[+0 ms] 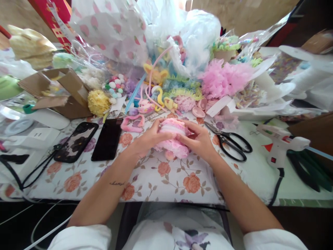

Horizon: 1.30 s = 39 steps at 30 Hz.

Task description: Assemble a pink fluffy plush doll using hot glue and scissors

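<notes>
Between my two hands is a fluffy pink craft piece (pixel 171 147) with a white band across its middle and ruffled edges. My left hand (pixel 151 137) grips its left side, thumb laid along the front. On the other side my right hand (pixel 196 139) presses it with thumb and fingers. The piece is low over the flowered tablecloth (pixel 163 184); I cannot tell if it touches the cloth. Just beyond my left hand lies a pink fuzzy loop (pixel 132 123). Black-handled scissors (pixel 231 142) rest right of my right hand.
Two phones, one in a flowered case (pixel 76 142) and one black (pixel 107 140), lie at left. A hot glue gun (pixel 279 140) with a cord stands at right. An open cardboard box (pixel 74 92), pink tulle (pixel 223 78), a yellow pompom (pixel 99 102) and plastic bags (pixel 109 27) crowd the back.
</notes>
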Tool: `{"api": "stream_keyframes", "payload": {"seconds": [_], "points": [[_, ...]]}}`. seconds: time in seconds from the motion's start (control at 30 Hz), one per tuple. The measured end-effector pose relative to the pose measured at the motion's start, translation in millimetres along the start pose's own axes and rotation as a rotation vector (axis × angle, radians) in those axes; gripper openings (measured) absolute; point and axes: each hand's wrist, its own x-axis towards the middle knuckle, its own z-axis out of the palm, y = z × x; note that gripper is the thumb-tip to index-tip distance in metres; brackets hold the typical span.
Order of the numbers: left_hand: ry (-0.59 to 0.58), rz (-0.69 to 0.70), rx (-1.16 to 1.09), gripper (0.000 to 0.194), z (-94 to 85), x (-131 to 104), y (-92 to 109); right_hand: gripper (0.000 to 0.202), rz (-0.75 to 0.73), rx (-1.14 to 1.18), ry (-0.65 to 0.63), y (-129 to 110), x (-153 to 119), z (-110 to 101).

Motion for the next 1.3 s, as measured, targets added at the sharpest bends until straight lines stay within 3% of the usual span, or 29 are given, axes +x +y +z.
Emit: {"api": "stream_keyframes", "payload": {"seconds": [0.1,0.17,0.6,0.77,1.13,1.3], "points": [[-0.069,-0.135,0.042,0.070,1.7,-1,3,0.038,-0.031,-0.007,0.003,-1,0,2],[-0.100,-0.131,0.023,0.074,2.4,-2,4,0.038,-0.046,-0.007,0.002,-1,0,3],[-0.166,-0.131,-0.091,0.058,-3.5,-2,3,0.038,-0.047,-0.060,0.025,-1,-1,8],[-0.140,-0.166,-0.036,0.072,-3.4,-2,1,0.037,-0.036,-0.094,0.028,-1,-3,12],[-0.113,-0.009,0.007,0.048,-3.1,2,-8,0.037,-0.047,-0.092,0.030,-1,-3,9],[-0.100,0.026,0.001,0.046,-3.7,5,-9,0.050,-0.012,-0.130,-0.029,-2,-2,8]]}}
